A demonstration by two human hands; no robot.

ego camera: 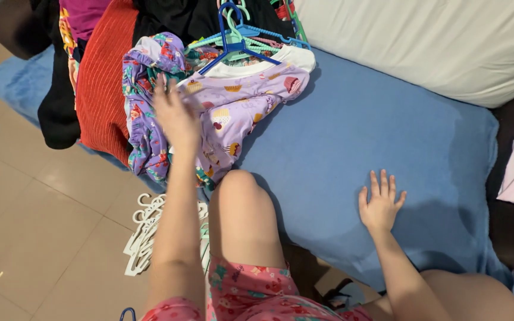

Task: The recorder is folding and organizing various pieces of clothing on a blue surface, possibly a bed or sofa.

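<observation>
Now reaching for the next garment from the pile.
Right hand (pixel 381 208) lies flat on the blue mattress (pixel 352 148), fingers spread; farther off, left hand (pixel 175 116), fingers loosely apart, touches the lilac cupcake-print top (pixel 239 101), which needs gripping and lifting clear.

Head-worn view, steeply down, close over bed (pixel 352 137)

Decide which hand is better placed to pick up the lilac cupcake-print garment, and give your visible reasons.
Left. The left hand is already at the lilac garment, its fingers spread against the cloth. The right hand lies flat on the blue mattress, well apart from it.
</observation>
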